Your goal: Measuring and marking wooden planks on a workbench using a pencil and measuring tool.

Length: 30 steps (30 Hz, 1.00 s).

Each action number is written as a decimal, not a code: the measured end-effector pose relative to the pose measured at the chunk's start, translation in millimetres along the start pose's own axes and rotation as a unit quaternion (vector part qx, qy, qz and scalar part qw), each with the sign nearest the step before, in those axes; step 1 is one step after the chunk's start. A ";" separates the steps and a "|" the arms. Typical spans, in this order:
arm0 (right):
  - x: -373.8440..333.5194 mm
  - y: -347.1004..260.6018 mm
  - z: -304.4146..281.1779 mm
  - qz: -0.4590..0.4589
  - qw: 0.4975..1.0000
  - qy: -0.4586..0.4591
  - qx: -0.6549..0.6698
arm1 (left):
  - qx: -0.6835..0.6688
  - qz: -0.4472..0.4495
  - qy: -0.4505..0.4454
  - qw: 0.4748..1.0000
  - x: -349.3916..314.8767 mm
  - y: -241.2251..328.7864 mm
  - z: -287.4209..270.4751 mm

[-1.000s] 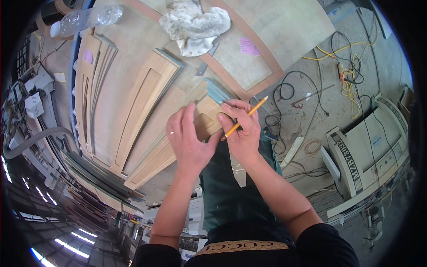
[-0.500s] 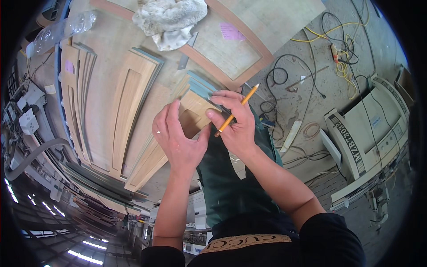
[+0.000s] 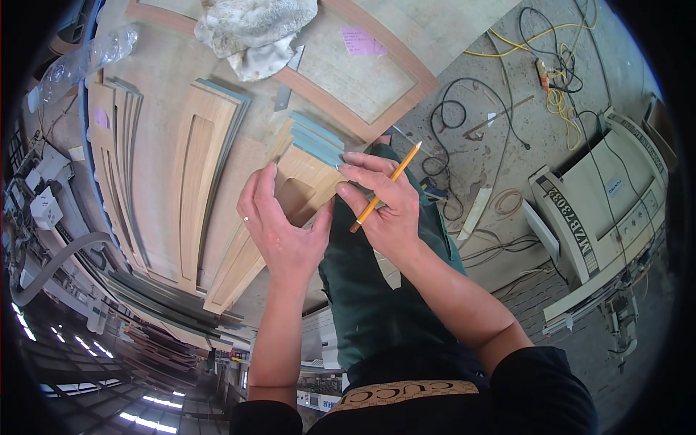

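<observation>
A stack of long wooden panels [image 3: 305,168] lies in front of me, with blue-grey end faces [image 3: 319,142] at its far end and a recessed field in the top one. My left hand [image 3: 284,226] spans the top panel near that end, fingers at its left edge and thumb at its right, closed around it. Between the fingers of my right hand [image 3: 388,210] is a yellow pencil [image 3: 388,185], its sharpened tip pointing up and away. The same hand's fingertips rest at the panel's right edge, by the blue-grey end.
More panel stacks [image 3: 196,167] lie to the left. Beyond are a white fluffy cloth [image 3: 254,29], a framed board [image 3: 406,101] with a pink note [image 3: 362,41], and a clear plastic bottle [image 3: 87,65]. Cables [image 3: 464,109] and a beige machine [image 3: 594,196] stand on the floor at right.
The whole view has shifted a little, so the bench and panels appear farther left. Both hands stay at the panel's end, and the pencil remains in my right hand.
</observation>
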State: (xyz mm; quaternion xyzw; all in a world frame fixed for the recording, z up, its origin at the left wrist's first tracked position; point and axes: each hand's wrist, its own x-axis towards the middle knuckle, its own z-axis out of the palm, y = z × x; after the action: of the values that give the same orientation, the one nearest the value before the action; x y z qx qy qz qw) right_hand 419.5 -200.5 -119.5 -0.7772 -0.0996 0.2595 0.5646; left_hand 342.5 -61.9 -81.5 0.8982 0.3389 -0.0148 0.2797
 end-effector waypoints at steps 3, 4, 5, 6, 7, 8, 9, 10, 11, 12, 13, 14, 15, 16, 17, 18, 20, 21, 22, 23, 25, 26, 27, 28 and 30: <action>-0.9 -0.2 1.6 0.003 1.000 0.003 0.006 | 0.000 -0.002 0.003 1.000 -0.4 -0.7 -0.2; -1.5 -0.2 1.8 0.005 1.000 0.004 0.008 | 0.000 -0.002 0.001 1.000 -0.6 -1.2 -0.6; -1.3 -0.6 1.6 0.004 1.000 0.004 0.008 | -0.001 -0.002 0.000 1.000 -0.3 -2.0 -0.6; -1.2 -1.5 1.3 0.009 1.000 0.002 0.008 | -0.002 -0.001 0.000 1.000 -0.1 -2.7 -0.8; -1.1 -1.6 1.2 0.013 1.000 0.000 0.008 | -0.002 -0.001 -0.004 1.000 0.0 -3.3 -1.1; -1.0 -1.7 1.5 0.013 1.000 0.000 0.008 | -0.001 -0.001 -0.007 1.000 0.4 -3.5 -1.8; -1.1 -1.6 1.9 0.015 1.000 0.000 0.012 | 0.000 -0.001 -0.007 1.000 0.8 -3.5 -1.8; -1.2 -1.2 2.3 0.017 1.000 0.000 0.016 | 0.000 0.002 -0.005 1.000 1.1 -3.3 -1.5; -1.3 -0.8 2.4 0.016 1.000 0.000 0.016 | 0.001 0.005 -0.003 1.000 1.1 -2.8 -1.2; -1.3 -0.1 2.5 0.014 1.000 0.001 0.017 | 0.001 0.005 -0.003 1.000 0.9 -2.4 -1.0; -1.5 0.5 2.7 0.012 1.000 0.002 0.018 | 0.004 0.003 -0.004 1.000 0.8 -1.9 -0.9; -1.7 0.7 3.1 0.011 1.000 0.002 0.019 | 0.007 0.000 -0.004 1.000 0.9 -1.6 -1.3; -2.1 0.8 3.4 0.014 1.000 0.001 0.024 | 0.007 0.000 -0.003 1.000 0.8 -1.7 -1.9; -2.2 0.7 3.6 0.017 0.999 0.000 0.030 | 0.017 0.000 -0.007 1.000 0.8 -1.7 -2.5; -1.4 -0.2 3.0 0.017 0.999 -0.002 0.030 | 0.026 -0.002 -0.011 1.000 0.4 -1.7 -3.3; 0.1 -1.3 1.1 0.014 1.000 -0.004 0.023 | 0.027 -0.002 -0.010 1.000 0.4 -0.6 -3.4; 3.2 -5.4 -2.2 0.010 1.000 -0.008 0.018 | 0.065 0.015 -0.021 0.998 0.9 2.8 -3.2; 4.7 -8.3 -3.8 0.023 1.000 -0.012 0.005 | 0.066 0.014 -0.019 0.998 1.2 3.6 -3.4; 5.7 -9.6 -5.0 0.036 0.999 -0.017 -0.008 | 0.072 0.019 -0.018 0.997 1.9 4.2 -3.2; 6.0 -10.5 -5.2 0.033 0.999 -0.021 -0.006 | 0.078 0.022 -0.015 0.997 2.0 4.9 -4.1; 8.6 -11.3 -5.1 0.032 0.999 -0.030 -0.019 | 0.071 0.019 -0.019 0.997 3.2 4.0 -5.3; 8.1 -10.0 -3.7 0.029 0.999 -0.042 -0.016 | 0.066 0.015 -0.024 0.997 1.5 1.2 -6.4; 7.9 -9.3 -1.4 0.022 0.999 -0.037 -0.028 | 0.076 0.001 -0.015 0.997 1.1 0.8 -9.6; 7.7 -8.8 0.4 0.014 0.999 -0.034 -0.039 | 0.052 -0.002 -0.026 0.998 2.4 2.5 -11.3; 10.6 -12.5 2.6 -0.007 0.995 -0.057 -0.078 | 0.030 -0.008 -0.028 0.999 1.0 -2.1 -15.5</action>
State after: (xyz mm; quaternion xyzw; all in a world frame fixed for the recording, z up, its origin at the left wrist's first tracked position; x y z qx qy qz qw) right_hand 428.9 -189.2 -111.5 -0.8018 -0.1571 0.2911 0.4977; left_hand 339.4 -52.0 -69.7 0.9027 0.3378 -0.0521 0.2613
